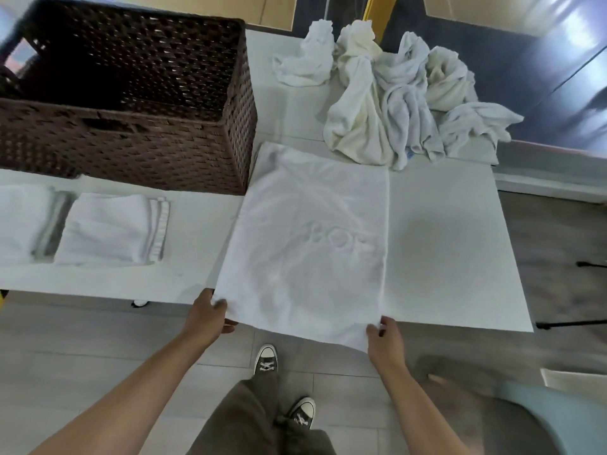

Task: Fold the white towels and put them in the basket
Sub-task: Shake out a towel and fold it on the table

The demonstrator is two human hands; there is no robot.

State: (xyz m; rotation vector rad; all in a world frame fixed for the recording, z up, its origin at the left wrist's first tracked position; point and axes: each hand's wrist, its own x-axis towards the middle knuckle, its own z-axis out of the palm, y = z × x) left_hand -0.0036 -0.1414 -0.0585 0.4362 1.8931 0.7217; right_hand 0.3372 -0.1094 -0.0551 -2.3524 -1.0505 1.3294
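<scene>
Plainly the piece in hand is the flat white terry towel [305, 244], spread open on the white tabletop [453, 257] with its near edge hanging just over the table's front. Faint raised lettering shows in its weave. The left hand [210, 315] pinches the near left corner, thumb on top and fingers curled beneath. The right hand [386, 338] pinches the near right corner in the same way.

I judge the cloth light, soft and limp. It will sag wherever it is unsupported, drag a little on the tabletop, and keep no crease unless pressed flat. The corners are the sensible hold: lifting both together towards the far edge should bring the halves into line. A grip at mid-edge would let the corners droop and skew the fold. Nothing here can break, so the only risk is a crooked fold.

To the left on the same tabletop lies a folded white towel [111, 228], and beside it, at the frame's edge, a second folded towel [23, 221]. Neither is in the basket yet. Behind them stands the dark brown woven wicker basket [131, 142], its inside in shadow. At the far right of the tabletop sits a crumpled heap of white and cream towels [394, 100], waiting to be folded.
</scene>
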